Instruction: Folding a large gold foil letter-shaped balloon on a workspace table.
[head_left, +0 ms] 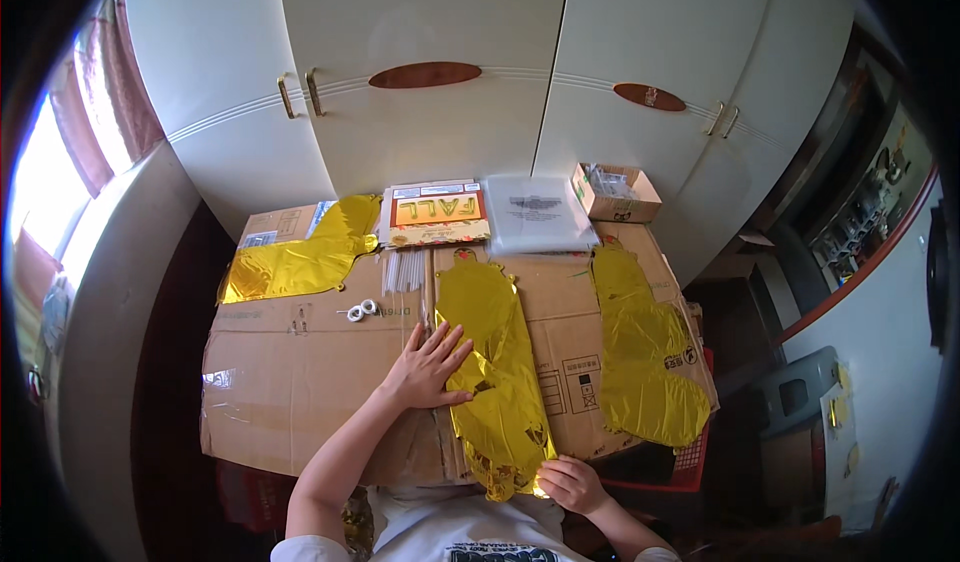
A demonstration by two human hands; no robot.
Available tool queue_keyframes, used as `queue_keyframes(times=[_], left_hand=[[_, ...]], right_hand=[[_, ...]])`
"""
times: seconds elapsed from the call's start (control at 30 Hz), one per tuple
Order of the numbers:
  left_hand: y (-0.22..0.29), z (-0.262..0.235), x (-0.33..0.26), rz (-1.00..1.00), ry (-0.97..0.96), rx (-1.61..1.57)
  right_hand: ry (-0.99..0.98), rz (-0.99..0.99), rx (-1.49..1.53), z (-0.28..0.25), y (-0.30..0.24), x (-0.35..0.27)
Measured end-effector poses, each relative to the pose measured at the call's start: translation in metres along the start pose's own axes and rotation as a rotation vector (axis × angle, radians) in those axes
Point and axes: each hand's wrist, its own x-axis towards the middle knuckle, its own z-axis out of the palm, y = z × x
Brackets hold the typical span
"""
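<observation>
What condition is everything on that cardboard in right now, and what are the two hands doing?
Middle gold foil balloon: deflated, lying flat.
Left hand: open, palm pressed on the balloon's edge.
Right hand: pinching the balloon's near end.
Right gold balloon: deflated, flat.
Left gold balloon: deflated, crumpled.
Small cardboard box: open.
Cupboard doors: shut.

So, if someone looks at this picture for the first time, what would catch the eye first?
Probably the shiny gold foil balloon lying flat in the middle of the cardboard work surface, with the left hand pressed flat on its edge and the right hand pinching its near end. Two more gold foil balloons lie flat, one at the far left and one at the right.
</observation>
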Motion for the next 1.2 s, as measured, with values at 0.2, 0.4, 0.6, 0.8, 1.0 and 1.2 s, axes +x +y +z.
queue_keyframes(times=[0.2,0.4,0.6,0.8,1.0,1.2], left_hand=[[0.0,-0.001,0.0,0.002,-0.002,0.002],[0.0,0.001,-0.001,0.003,0.003,-0.001],[0.0,-0.001,-0.001,0.005,-0.007,-0.008],[0.001,-0.002,0.0,0.005,-0.012,0.003],[0.001,-0.002,-0.001,0.002,-0.01,-0.008],[0.0,-0.002,0.0,0.003,-0.027,-0.038]], right_hand=[[0.003,0.001,0.004,0.0,-0.005,-0.003],[0.003,0.009,0.016,0.001,-0.008,-0.012],[0.003,0.013,0.007,-0.006,-0.011,-0.006],[0.0,0.029,-0.018,-0.011,-0.01,-0.003],[-0.021,-0.012,-0.071,-0.012,-0.011,-0.001],[-0.022,-0.005,-0.065,-0.009,-0.014,-0.002]])
